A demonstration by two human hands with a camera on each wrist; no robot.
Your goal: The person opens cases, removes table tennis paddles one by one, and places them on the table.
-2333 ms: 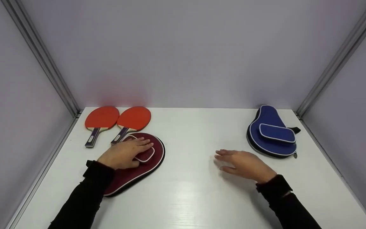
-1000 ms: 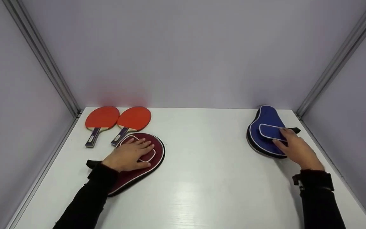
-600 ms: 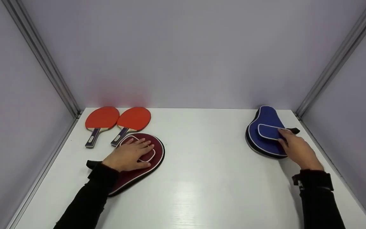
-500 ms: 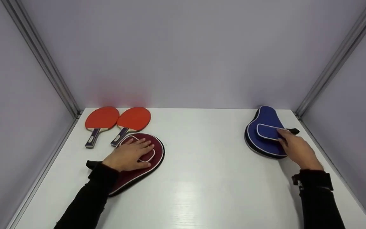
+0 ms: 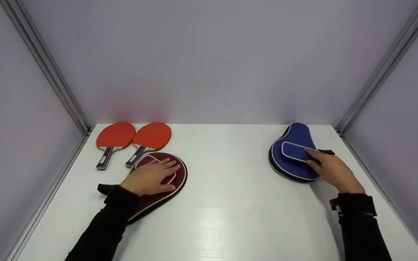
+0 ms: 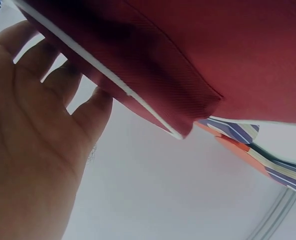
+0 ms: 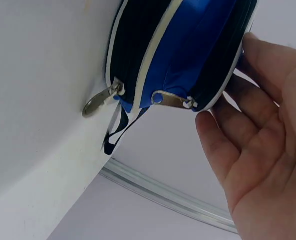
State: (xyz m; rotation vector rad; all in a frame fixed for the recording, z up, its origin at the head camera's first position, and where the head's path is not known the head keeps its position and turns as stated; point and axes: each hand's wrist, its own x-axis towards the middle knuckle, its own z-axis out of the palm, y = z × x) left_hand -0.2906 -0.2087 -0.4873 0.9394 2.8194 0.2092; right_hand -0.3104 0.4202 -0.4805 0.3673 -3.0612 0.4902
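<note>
Under my left hand, whose fingers lie spread, is a maroon table tennis paddle case with white piping. Its oblong pocket is partly covered by the palm. At the right, my right hand pinches the raised pocket of a blue paddle case, thumb on the near side and fingers on the far side. The right wrist view shows metal zipper pulls at the pocket end, close to the fingertips. From the left wrist camera, the left fingers touch the maroon case's pocket edge.
Two orange-red table tennis paddles lie side by side at the back left, one handle reaching to the maroon case. A black strap sticks out beside the left sleeve. Pale walls with metal corner rails enclose the white table.
My right hand has reached from mid-table to the blue case, closed on its pocket, and slid the case a little left. The left hand has shifted slightly on the maroon case.
</note>
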